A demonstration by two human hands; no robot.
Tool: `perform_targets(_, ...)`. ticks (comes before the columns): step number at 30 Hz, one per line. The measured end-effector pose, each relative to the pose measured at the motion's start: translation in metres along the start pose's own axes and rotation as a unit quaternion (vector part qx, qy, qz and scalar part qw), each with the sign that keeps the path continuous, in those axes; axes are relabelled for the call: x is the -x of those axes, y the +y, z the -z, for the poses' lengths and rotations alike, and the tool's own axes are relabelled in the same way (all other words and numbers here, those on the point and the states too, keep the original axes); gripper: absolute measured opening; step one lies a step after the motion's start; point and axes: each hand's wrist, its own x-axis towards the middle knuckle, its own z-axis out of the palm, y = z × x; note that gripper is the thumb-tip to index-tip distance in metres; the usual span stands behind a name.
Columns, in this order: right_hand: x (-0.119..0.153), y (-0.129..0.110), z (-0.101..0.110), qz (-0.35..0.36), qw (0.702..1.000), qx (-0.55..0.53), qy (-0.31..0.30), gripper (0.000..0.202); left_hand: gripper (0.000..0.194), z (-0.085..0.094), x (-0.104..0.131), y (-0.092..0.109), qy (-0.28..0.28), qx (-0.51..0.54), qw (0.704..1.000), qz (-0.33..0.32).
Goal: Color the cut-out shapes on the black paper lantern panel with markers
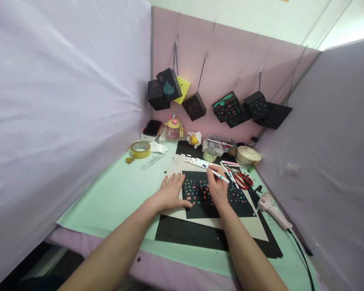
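Observation:
Black paper (200, 212) covered in small coloured shapes lies on a pale board (248, 224). My left hand (172, 192) rests flat at its left side, fingers spread, with the thumb on the paper's edge. A white marker (220, 175) with a blue band is gripped in my right hand (217, 188), which is over the middle of the paper and hides some of the shapes. Whether the marker's tip touches the paper is hard to make out. Several more white markers (195, 162) lie just beyond the paper.
Red-handled scissors (243, 181) and a glue gun (273, 212) with a black cord lie on the right. Yellowish tape (140, 150) and a clear ruler (153, 161) are on the left. Larger black sheets (185, 231) lie under the board. Decorated black boxes (195, 106) hang at the back.

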Motion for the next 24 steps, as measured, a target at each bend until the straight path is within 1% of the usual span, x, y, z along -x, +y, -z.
perform_targets(3, -0.008, -0.007, 0.014, -0.021, 0.999, -0.003, -0.041, 0.015, 0.114, 0.001, -0.001, -0.003, 0.002, 0.008, 1.0, 0.001)
perform_targets(6, -0.014, -0.005, 0.023, -0.098, 0.989, -0.011, -0.109, 0.013, 0.106, 0.005, -0.001, -0.005, 0.01, 0.023, 1.0, -0.007)
perform_targets(7, -0.015, -0.003, 0.023, -0.123, 0.983, -0.022, -0.135, 0.013, 0.104, 0.006, -0.001, -0.005, 0.013, 0.029, 0.999, -0.011)
perform_targets(9, -0.015, 0.004, 0.019, -0.164, 0.971, -0.036, -0.167, 0.013, 0.101, 0.01, -0.002, -0.005, 0.015, 0.042, 0.999, -0.023)
perform_targets(10, -0.014, 0.007, 0.015, -0.178, 0.965, -0.037, -0.188, 0.013, 0.099, 0.012, -0.002, -0.005, 0.016, 0.048, 0.998, -0.031)
perform_targets(11, -0.012, 0.011, 0.011, -0.184, 0.962, -0.039, -0.196, 0.014, 0.098, 0.014, -0.003, -0.005, 0.017, 0.052, 0.998, -0.04)
perform_targets(12, -0.011, 0.013, 0.007, -0.183, 0.963, -0.042, -0.194, 0.014, 0.097, 0.015, -0.003, -0.005, 0.018, 0.057, 0.997, -0.047)
perform_targets(16, -0.006, 0.02, -0.006, -0.158, 0.958, -0.054, -0.234, 0.008, 0.096, 0.016, -0.005, -0.005, 0.019, 0.069, 0.996, -0.061)
perform_targets(20, 0.0, 0.026, -0.012, -0.132, 0.958, -0.03, -0.254, 0.014, 0.096, 0.013, -0.004, -0.006, 0.016, 0.067, 0.996, -0.057)
perform_targets(24, 0.007, 0.032, -0.015, -0.119, 0.957, -0.004, -0.263, 0.013, 0.099, 0.01, -0.004, -0.007, 0.017, 0.066, 0.996, -0.057)
